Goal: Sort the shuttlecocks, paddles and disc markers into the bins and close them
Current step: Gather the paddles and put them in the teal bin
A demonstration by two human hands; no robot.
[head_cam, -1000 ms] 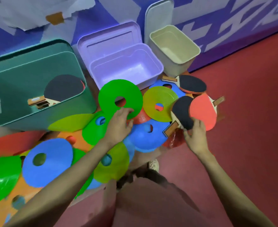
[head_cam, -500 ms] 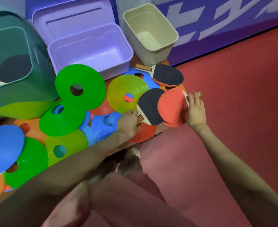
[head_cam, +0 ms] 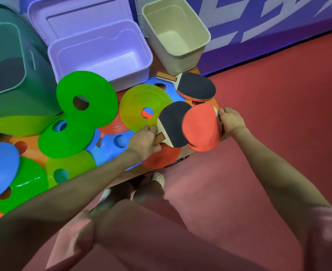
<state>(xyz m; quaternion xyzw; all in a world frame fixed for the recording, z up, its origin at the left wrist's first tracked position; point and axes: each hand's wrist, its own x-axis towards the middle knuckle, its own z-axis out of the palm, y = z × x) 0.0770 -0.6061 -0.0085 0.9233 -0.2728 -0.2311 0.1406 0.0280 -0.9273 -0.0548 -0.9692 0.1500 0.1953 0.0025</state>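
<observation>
Two paddles overlap at the table's right edge. My left hand (head_cam: pixel 146 141) grips the wooden handle of the black-faced paddle (head_cam: pixel 173 122). My right hand (head_cam: pixel 230 120) curls round the handle of the red-faced paddle (head_cam: pixel 199 128), which lies partly over the black one. A third paddle (head_cam: pixel 197 86), black face up, lies behind them near the beige bin (head_cam: pixel 204 32). Several disc markers cover the table, among them a tilted green one (head_cam: pixel 94 96) and a yellow one (head_cam: pixel 141 101). The green bin (head_cam: pixel 34 79) at left holds a dark paddle (head_cam: pixel 4 73). The purple bin (head_cam: pixel 102 42) stands open.
The purple bin's lid (head_cam: pixel 79 14) leans up behind it. A blue wall banner (head_cam: pixel 259 26) runs behind the bins. Red floor (head_cam: pixel 269 114) lies right of the table. My legs and a shoe (head_cam: pixel 158 178) show below the table edge.
My left hand has left the green disc and come right to the black paddle's handle. My right hand has shifted from the paddle faces to the red paddle's handle.
</observation>
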